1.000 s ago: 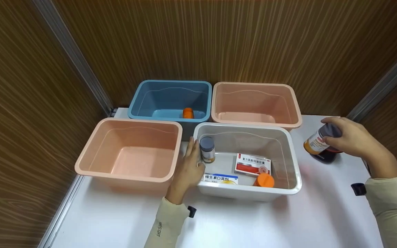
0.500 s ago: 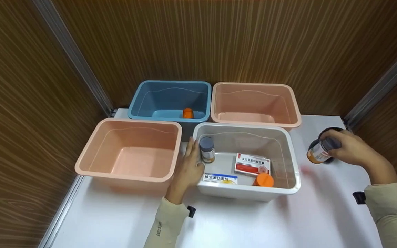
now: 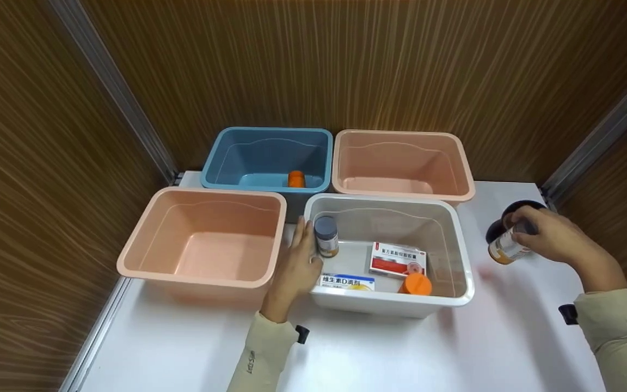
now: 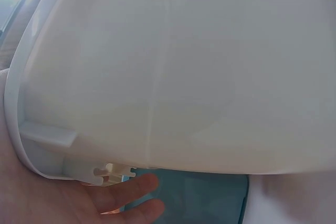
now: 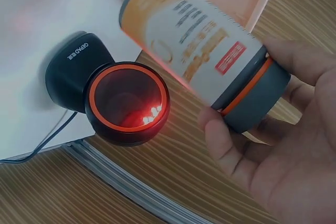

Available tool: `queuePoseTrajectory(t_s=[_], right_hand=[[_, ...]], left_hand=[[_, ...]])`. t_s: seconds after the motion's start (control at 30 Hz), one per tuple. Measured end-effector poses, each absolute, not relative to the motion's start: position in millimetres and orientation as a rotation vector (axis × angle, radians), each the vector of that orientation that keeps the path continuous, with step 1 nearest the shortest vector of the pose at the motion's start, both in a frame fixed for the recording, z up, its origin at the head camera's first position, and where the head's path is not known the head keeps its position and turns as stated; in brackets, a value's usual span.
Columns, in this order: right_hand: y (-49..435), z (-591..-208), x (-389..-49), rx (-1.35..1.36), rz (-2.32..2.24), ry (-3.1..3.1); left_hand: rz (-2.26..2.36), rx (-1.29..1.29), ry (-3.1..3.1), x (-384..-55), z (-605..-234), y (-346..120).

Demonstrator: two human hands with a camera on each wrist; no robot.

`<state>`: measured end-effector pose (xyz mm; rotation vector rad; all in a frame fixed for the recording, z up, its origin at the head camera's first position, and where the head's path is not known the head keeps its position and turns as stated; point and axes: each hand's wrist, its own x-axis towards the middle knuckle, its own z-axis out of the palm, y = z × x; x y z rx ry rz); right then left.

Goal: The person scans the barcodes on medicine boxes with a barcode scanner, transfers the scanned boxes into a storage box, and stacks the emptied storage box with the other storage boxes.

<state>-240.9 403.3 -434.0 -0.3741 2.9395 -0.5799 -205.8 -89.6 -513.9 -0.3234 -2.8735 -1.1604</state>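
Note:
My right hand (image 3: 558, 234) pinches a pill bottle (image 3: 506, 247) by its grey cap. In the right wrist view the bottle, with its orange and white label, is tilted beside the lit round window of a black barcode scanner (image 5: 71, 72). My left hand (image 3: 294, 269) lies along the left side of a white bin (image 3: 449, 299), fingers straight and thumb near the rim. Inside that bin are another grey-capped bottle (image 3: 326, 237), a red and white medicine box (image 3: 398, 260), a blue and white box (image 3: 347, 282) and an orange-capped container (image 3: 416, 284).
To the left stands a pink bin (image 3: 204, 280). Behind are a blue bin (image 3: 270, 190) with an orange container (image 3: 296, 179) in it, and a second pink bin (image 3: 406, 195). Wood-patterned walls (image 3: 400, 65) enclose the white table (image 3: 379, 348); a cable (image 5: 42, 148) leads from the scanner.
My right hand has brought the bottle slightly down and to the right and turned it. More of the scanner shows behind it now. My left hand stays at the white bin.

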Motion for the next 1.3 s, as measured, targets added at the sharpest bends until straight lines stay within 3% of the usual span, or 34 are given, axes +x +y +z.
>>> queuePoseTrajectory(t_s=[0.6, 1.3], right_hand=[[405, -431, -238, -0.329, -0.549, 2.905], [369, -377, -236, -0.298, -0.775, 3.116]], left_hand=[[-1.125, -0.308, -2.890, -206, -514, -89], [-1.157, -0.261, -2.911, -205, -513, -88]])
